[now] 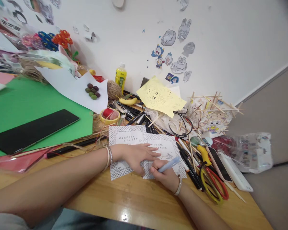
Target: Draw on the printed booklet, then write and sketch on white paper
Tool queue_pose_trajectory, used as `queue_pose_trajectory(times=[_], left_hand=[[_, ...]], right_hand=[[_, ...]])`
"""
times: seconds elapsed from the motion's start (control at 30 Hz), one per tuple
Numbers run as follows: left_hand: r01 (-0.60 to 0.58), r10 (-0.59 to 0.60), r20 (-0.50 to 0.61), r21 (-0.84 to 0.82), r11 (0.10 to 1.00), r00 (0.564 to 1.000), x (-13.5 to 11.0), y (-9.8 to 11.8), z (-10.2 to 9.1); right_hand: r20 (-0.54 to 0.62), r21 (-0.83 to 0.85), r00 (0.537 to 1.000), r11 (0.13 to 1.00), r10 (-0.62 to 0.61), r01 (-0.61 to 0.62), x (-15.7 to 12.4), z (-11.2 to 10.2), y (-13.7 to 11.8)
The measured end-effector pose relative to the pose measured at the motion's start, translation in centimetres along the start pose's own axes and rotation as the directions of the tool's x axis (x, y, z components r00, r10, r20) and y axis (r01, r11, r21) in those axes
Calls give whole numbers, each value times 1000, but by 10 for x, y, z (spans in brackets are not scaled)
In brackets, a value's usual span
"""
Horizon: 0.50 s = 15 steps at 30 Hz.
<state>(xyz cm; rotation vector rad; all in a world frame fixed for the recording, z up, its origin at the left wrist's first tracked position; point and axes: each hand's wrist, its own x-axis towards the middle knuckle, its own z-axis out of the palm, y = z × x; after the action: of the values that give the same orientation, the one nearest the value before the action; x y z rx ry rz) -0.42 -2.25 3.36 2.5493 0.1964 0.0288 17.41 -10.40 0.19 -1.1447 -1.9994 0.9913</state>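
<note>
Two white paper cards with crosshatched borders lie side by side on the wooden table. Handwritten lines run along the top of the left card (118, 143) and the right card (169, 143), and a small drawing shows on the right one. Across both cards, my left hand (138, 156) lies flat with its fingers stretched to the right. My right hand (165, 175) grips a light blue pen (170, 164) over the lower part of the right card. Its tip is hidden behind my fingers.
Markers (192, 172), scissors (213, 185) and a phone (219, 163) crowd the right side. Behind the cards lie a tape roll (109, 121), more pens and a yellow drawn sheet (160, 95). A black tablet (36, 131) rests on green paper (21, 99) at left. A bottle (120, 76) stands near the wall.
</note>
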Motion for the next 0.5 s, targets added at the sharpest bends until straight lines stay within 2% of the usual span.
queue_pose_trajectory(times=[0.13,0.5], left_hand=[[-3,3,-9,2,1000,1000,0,1,0],[8,-8,-12,-2,1000,1000,0,-1,2]], right_hand=[[-18,-5,1000,1000,9,-9,-1,1,1],[38,-8,999,1000,2,-2,0,0,-2]])
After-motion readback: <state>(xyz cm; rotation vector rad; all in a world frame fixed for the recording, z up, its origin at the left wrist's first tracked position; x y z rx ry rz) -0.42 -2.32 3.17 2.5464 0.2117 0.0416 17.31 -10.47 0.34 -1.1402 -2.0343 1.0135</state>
